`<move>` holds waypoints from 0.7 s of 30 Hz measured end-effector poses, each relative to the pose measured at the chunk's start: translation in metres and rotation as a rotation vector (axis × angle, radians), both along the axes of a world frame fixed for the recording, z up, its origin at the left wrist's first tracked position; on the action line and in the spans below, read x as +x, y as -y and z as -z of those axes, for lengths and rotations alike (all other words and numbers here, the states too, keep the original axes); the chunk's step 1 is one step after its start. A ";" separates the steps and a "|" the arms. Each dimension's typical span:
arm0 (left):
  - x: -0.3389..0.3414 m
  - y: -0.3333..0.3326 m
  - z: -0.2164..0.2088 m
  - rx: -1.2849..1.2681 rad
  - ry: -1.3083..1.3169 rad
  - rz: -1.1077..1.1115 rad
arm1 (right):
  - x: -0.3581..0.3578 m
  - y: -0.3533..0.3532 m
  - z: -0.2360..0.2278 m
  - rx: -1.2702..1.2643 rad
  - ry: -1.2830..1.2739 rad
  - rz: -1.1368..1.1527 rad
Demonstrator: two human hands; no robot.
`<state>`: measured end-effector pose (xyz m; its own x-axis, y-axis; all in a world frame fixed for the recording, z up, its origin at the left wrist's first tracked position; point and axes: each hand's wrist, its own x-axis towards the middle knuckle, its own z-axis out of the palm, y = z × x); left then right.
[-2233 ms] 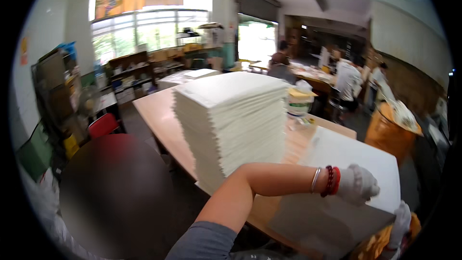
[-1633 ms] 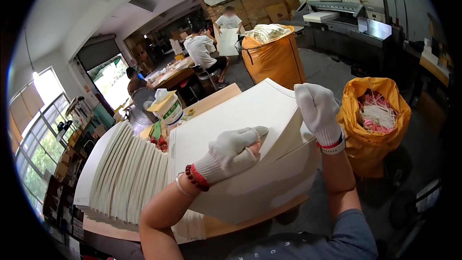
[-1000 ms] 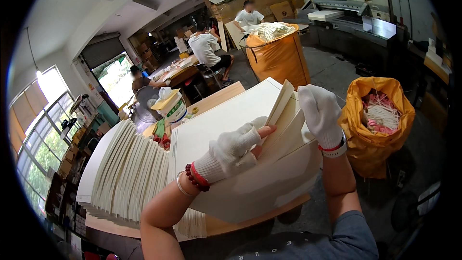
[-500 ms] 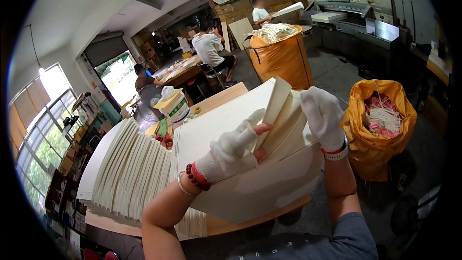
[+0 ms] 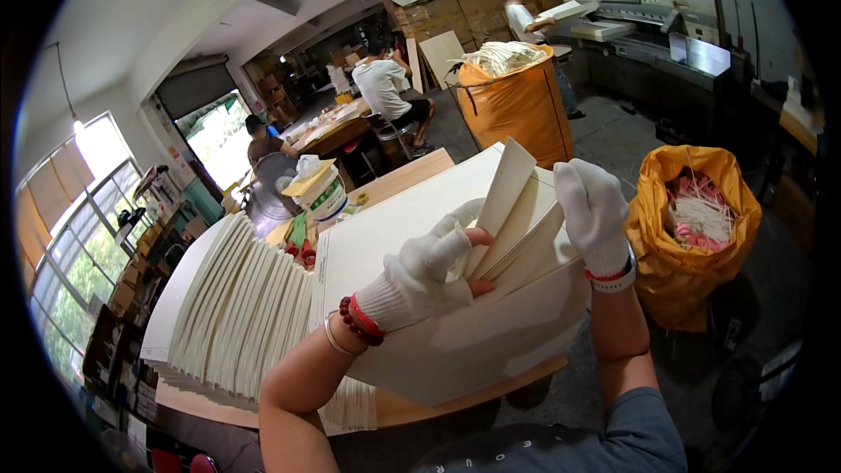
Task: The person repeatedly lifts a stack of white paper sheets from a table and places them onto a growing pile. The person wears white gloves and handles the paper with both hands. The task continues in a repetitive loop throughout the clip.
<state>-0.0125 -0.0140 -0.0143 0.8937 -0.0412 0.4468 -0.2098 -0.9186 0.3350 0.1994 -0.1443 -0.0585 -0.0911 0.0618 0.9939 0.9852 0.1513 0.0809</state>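
Observation:
A thick stack of large white paper sheets [image 5: 394, 219] lies in front of me, its near right corner bent up in several separate flaps. My left hand [image 5: 429, 267], in a white glove with bare thumb and fingertips, is closed round some of these lifted sheets. At the right edge of the stack my right hand [image 5: 594, 217], also gloved, is curled with its fingers against the sheet edges; its grip is partly hidden. Left of the stack, another pile of white sheets [image 5: 232, 298] is fanned out in stepped bundles.
Both piles rest on a wooden table [image 5: 491, 396]. Behind them stand a white bucket [image 5: 322, 195] and a fan [image 5: 270, 184]. Orange sacks of paper strips [image 5: 517, 109] [image 5: 653, 271] stand beyond and at right. A cutting machine [image 5: 648, 13] and several people are farther back.
The lifted sheets have spread into more distinct flaps, and their tips have shifted slightly right. Both hands stay nearly in place. A person at the back has moved right toward the machine.

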 end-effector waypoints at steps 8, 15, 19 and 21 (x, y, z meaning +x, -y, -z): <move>0.001 -0.001 -0.004 0.044 -0.187 0.010 | 0.005 -0.001 0.004 -0.057 -0.005 -0.036; 0.004 -0.001 0.001 0.030 -0.007 0.057 | 0.001 0.002 0.002 -0.024 0.022 0.051; 0.004 -0.005 0.005 0.008 -0.046 0.051 | -0.001 -0.002 -0.001 0.098 0.113 0.054; 0.004 -0.001 0.002 0.034 -0.058 0.047 | 0.001 -0.001 0.005 0.038 0.080 0.043</move>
